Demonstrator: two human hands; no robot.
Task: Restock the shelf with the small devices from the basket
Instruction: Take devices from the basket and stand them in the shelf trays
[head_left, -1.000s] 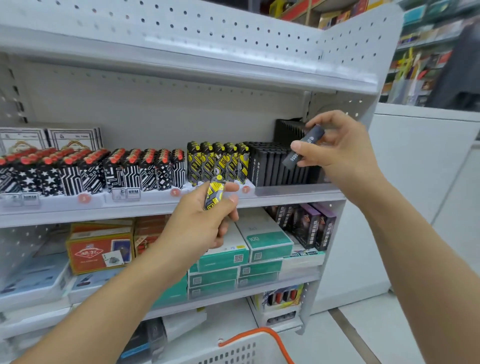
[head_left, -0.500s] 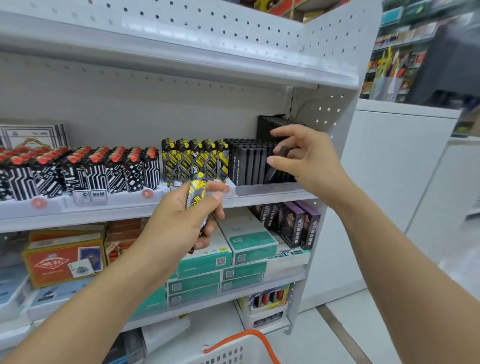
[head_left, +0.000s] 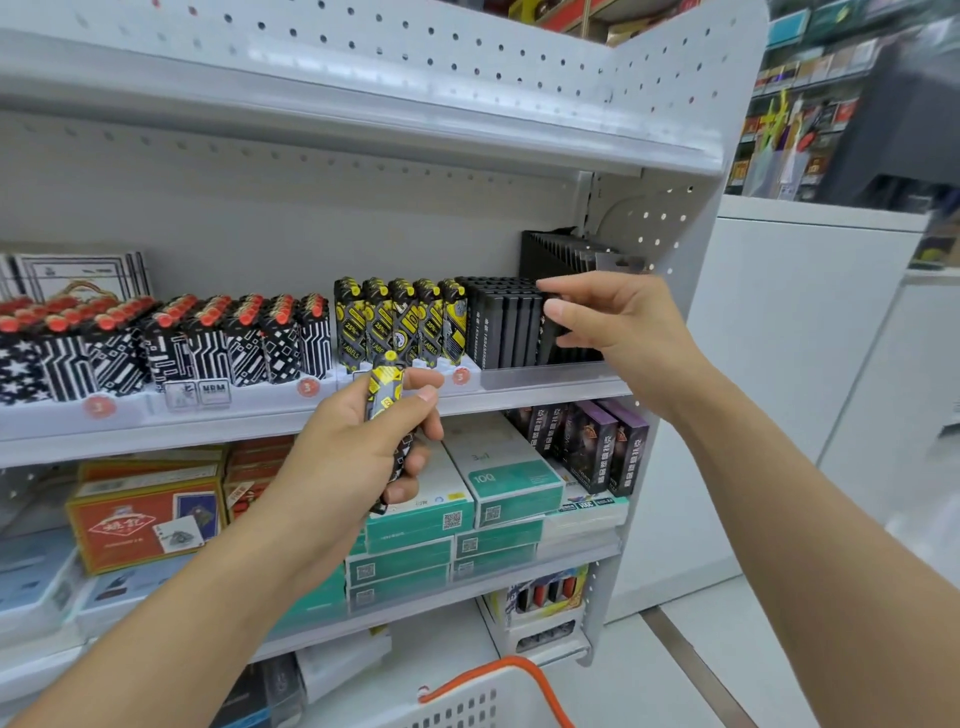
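Note:
My left hand (head_left: 358, 452) grips small devices below the middle shelf (head_left: 545, 387): a yellow-and-black one (head_left: 385, 387) sticks up above a black-and-white patterned one (head_left: 402, 457). My right hand (head_left: 618, 322) reaches into the row of black devices (head_left: 501, 325) at the shelf's right end, thumb and fingers pinching a black device (head_left: 549, 332) that stands among the others. To the left stand yellow-and-black devices (head_left: 400, 322) and red-capped black-and-white ones (head_left: 171, 343). The white basket (head_left: 467, 701) with an orange handle shows at the bottom edge.
Black hanging packs (head_left: 566, 254) stand behind the black row. The lower shelf holds teal boxes (head_left: 498, 483), purple boxes (head_left: 592, 447) and red card boxes (head_left: 145, 519). The upper shelf (head_left: 467, 119) overhangs. A white counter (head_left: 810, 364) stands to the right.
My right hand carried the black device from mid-air down into the black row on the shelf. My left hand stayed below the shelf with its devices.

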